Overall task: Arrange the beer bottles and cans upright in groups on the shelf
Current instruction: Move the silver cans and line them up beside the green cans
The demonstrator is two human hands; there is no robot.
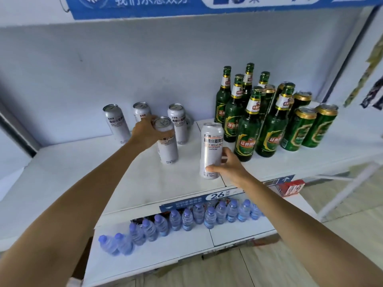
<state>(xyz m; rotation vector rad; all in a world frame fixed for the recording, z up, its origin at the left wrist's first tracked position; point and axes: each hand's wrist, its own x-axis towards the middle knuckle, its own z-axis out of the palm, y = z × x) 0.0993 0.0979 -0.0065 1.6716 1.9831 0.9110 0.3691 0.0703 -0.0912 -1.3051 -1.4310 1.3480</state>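
Observation:
On the white shelf (62,172) stand several tall silver beer cans. My left hand (146,132) grips one silver can (167,146) near its top, upright on the shelf. My right hand (228,165) holds another silver can (211,150) by its lower half, upright near the shelf's front edge. Three more silver cans (117,125) stand behind, toward the back wall. To the right, several green beer bottles (246,129) stand upright in a cluster, with several green cans with gold rims (310,129) beside and behind them.
A lower shelf holds a row of small water bottles with blue caps (186,219). A red box (290,187) sits at the right on that lower level. Blue price strips (219,194) line the shelf front. A white post (342,195) slants at the right.

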